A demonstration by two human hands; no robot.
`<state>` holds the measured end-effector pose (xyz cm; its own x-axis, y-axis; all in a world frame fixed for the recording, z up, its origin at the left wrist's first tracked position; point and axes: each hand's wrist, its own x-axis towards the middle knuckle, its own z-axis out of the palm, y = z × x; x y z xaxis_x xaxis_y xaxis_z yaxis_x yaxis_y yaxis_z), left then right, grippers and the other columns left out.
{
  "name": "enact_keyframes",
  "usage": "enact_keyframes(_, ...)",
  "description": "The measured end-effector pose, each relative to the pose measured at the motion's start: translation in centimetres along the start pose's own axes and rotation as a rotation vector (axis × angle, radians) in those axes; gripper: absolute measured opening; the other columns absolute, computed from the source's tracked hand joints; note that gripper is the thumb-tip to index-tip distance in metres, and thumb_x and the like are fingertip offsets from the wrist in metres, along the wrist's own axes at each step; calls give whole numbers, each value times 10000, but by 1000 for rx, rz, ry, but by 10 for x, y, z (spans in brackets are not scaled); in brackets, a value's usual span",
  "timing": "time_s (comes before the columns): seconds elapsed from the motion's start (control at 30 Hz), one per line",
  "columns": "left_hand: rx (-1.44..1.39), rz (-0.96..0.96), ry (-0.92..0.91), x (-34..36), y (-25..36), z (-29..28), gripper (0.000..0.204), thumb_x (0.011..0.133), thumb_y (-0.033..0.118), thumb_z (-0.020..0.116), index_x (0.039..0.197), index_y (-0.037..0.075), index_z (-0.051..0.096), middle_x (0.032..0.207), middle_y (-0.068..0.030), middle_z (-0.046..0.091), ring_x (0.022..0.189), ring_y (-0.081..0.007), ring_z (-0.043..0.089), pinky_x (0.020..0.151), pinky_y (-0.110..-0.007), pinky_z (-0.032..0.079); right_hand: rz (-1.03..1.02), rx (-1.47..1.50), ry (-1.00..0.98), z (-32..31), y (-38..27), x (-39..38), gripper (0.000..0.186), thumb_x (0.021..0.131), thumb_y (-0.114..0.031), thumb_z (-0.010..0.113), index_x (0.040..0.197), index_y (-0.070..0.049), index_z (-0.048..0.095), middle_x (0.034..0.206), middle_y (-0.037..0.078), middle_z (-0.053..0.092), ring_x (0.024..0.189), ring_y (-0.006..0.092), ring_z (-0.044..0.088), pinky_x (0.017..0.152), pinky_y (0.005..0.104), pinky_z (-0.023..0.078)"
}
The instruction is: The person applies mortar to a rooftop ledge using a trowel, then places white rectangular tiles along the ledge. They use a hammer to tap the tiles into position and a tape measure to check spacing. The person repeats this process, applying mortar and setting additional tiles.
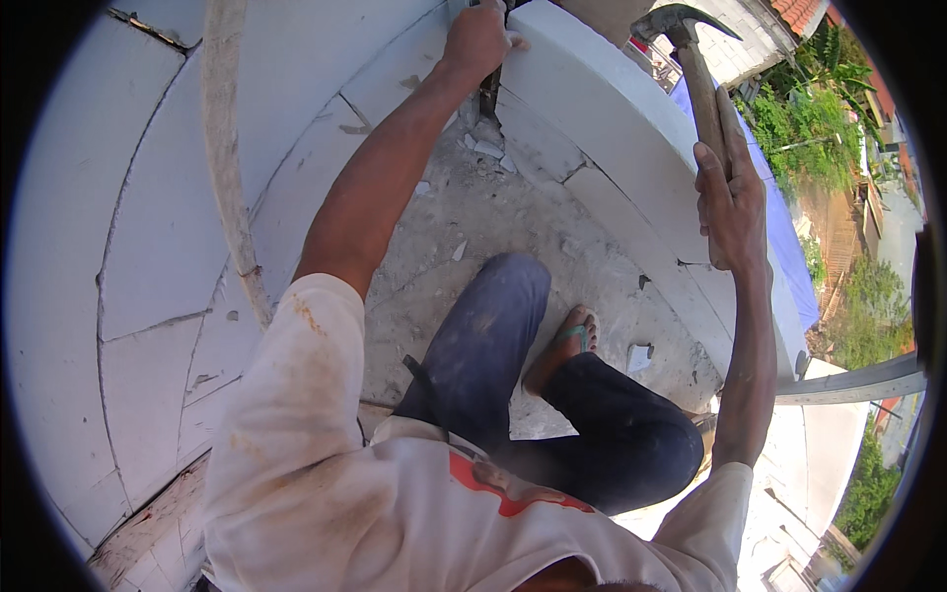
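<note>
My right hand [736, 209] is wrapped round the wooden handle of a claw hammer [702, 94], raised on the right with its dark metal head at the top. At the top middle, my left hand [477, 41] is closed beside a dark vertical gap where two walls of pale blocks meet. What its fingers hold is mostly hidden by the hand and the frame's upper edge. Under that hand, broken white chips [485, 148] lie at the foot of the gap. The low block wall [592, 74] runs from there down to the right.
A tall pale block wall [148, 237] fills the left, with a wooden pole [225, 128] against it. Rubble bits lie on the dusty grey floor [424, 257] round my bent legs. Past the low wall are blue sheeting [794, 266], greenery [809, 128] and ground far below.
</note>
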<state>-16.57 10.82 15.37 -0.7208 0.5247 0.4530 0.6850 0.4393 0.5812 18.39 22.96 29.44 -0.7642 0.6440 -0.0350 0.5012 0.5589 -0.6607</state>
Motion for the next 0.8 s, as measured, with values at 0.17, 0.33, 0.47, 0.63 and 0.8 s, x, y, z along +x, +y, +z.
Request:
enact_keyframes(0.17,-32,-32,-42,-2,-10,0,500,813,162,840,1170,-24,545,1024,-297,711,1032,-494,684,871,-537,552,4,-81,-77,6,6,18,616,1099,-367,522,1667,-275,302,854,165,672,562,231,613,581,390,532)
enact_keyframes(0.33,137,64,-15,-3,-12,-6,681,770,318,929,1227,-49,583,989,-222,765,957,-374,758,851,-434,590,-22,-117,-68,-16,-4,7,613,1096,-362,509,1662,-255,299,1160,295,724,849,440,718,805,516,562)
enact_keyframes(0.47,71,79,12,1,-4,4,699,786,350,923,1247,-43,576,938,-218,767,932,-354,767,840,-411,597,-73,-241,-81,-23,41,1,612,1093,-358,512,1659,-272,297,1167,311,716,968,491,710,923,544,535)
enact_keyframes(0.63,313,68,-11,-32,85,-19,787,794,419,903,1364,-7,566,1411,-271,576,1265,-378,610,999,-511,522,-46,-243,-44,-48,43,-46,631,1093,-370,518,1667,-306,267,1039,282,742,887,458,720,920,550,529)
enact_keyframes(0.8,312,681,-43,-55,149,22,854,833,576,806,1499,110,542,1508,-151,535,1440,-332,464,1175,-578,371,62,-229,118,-68,72,-93,633,1088,-387,528,1668,-309,286,961,240,744,764,381,709,813,513,544)
